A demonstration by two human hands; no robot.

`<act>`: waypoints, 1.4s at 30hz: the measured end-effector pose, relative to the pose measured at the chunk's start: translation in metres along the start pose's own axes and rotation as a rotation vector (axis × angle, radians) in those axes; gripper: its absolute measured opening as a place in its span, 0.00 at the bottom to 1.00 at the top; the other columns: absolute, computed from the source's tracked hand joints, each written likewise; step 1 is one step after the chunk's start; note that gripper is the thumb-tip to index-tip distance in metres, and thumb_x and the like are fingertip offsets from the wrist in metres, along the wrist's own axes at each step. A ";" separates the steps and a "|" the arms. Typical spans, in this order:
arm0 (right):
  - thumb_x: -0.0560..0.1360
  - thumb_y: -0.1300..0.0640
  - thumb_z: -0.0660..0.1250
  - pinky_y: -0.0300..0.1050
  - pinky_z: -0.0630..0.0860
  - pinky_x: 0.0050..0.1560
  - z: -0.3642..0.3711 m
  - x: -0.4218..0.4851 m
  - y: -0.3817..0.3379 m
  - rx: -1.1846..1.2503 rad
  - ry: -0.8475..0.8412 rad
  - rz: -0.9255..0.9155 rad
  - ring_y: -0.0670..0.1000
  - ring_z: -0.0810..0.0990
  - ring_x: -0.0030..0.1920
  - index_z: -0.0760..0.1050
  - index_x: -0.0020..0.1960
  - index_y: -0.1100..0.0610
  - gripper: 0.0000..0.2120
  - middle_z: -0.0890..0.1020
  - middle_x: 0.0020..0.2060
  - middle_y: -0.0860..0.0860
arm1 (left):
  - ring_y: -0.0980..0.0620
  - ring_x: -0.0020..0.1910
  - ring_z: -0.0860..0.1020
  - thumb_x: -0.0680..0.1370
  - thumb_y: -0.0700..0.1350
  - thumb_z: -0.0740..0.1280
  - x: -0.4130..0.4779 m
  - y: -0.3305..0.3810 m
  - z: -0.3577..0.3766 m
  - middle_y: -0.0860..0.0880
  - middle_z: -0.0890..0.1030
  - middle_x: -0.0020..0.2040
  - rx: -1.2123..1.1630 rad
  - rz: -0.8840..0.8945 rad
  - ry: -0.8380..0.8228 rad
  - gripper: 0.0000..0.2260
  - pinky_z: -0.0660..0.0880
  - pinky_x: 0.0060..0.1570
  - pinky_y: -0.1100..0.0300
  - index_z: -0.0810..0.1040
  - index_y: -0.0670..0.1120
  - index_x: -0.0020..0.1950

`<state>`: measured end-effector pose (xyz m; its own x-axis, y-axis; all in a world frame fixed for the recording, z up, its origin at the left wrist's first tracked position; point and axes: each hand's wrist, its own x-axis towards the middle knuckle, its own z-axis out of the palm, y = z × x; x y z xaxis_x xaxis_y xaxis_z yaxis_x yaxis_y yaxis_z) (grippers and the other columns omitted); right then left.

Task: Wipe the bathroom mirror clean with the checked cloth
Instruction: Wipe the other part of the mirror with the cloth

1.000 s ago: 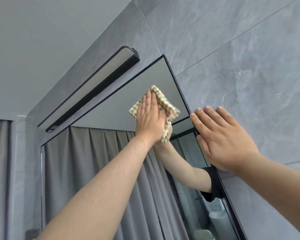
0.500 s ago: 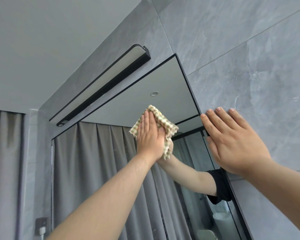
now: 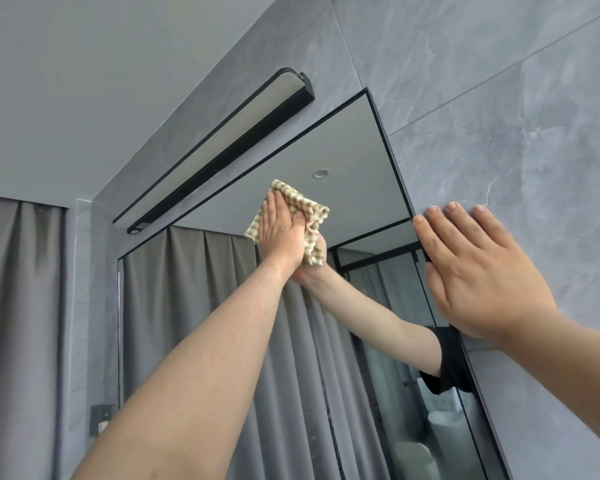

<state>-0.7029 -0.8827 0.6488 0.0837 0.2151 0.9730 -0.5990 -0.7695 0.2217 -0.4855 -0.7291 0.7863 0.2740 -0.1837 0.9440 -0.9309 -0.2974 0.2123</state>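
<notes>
Left hand [image 3: 281, 230], fingers straight, presses the cloth [image 3: 307, 211] flat on the mirror [image 3: 354, 161], high up near the top edge. Right hand [image 3: 478, 271] lies open across the mirror's right edge and the wall [image 3: 499, 116], holding nothing. Mid-wipe, I'd judge; the lower glass looks left to do.

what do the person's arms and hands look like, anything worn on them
No gloves, rings or watch show on the left hand or the right hand, and both forearms are bare. Fine hair runs along the left forearm. In the mirror, the reflected arm ends in a short black sleeve.
</notes>
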 end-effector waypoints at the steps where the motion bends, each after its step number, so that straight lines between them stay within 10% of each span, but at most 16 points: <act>1: 0.79 0.54 0.54 0.65 0.60 0.74 0.000 0.000 0.000 0.001 -0.003 0.002 0.67 0.69 0.71 0.68 0.73 0.66 0.27 0.73 0.69 0.64 | 0.54 0.80 0.40 0.85 0.52 0.51 -0.009 -0.010 0.000 0.51 0.42 0.83 -0.015 -0.021 -0.003 0.29 0.36 0.77 0.58 0.41 0.47 0.82; 18: 0.79 0.51 0.51 0.64 0.58 0.75 -0.004 0.001 -0.001 -0.009 -0.060 0.010 0.67 0.68 0.71 0.65 0.75 0.66 0.29 0.72 0.70 0.65 | 0.54 0.80 0.41 0.84 0.50 0.54 -0.146 -0.095 0.026 0.49 0.42 0.82 -0.099 -0.377 0.040 0.31 0.37 0.77 0.59 0.41 0.45 0.82; 30: 0.79 0.51 0.50 0.65 0.59 0.74 -0.005 0.002 -0.002 -0.007 -0.064 0.009 0.67 0.68 0.71 0.66 0.74 0.66 0.29 0.72 0.70 0.65 | 0.52 0.81 0.42 0.84 0.54 0.54 -0.042 0.004 0.020 0.48 0.43 0.83 -0.019 -0.147 0.066 0.32 0.37 0.78 0.56 0.43 0.45 0.82; 42: 0.78 0.51 0.51 0.64 0.56 0.75 -0.006 0.002 -0.002 0.011 -0.079 0.005 0.67 0.66 0.72 0.63 0.75 0.66 0.30 0.70 0.71 0.65 | 0.57 0.79 0.38 0.77 0.56 0.49 -0.206 -0.055 0.043 0.52 0.39 0.82 -0.041 -0.254 -0.011 0.36 0.36 0.78 0.57 0.39 0.47 0.81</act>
<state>-0.7065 -0.8767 0.6497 0.1436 0.1640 0.9759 -0.5909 -0.7768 0.2175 -0.4802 -0.7150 0.5694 0.5030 -0.1183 0.8562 -0.8407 -0.2967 0.4529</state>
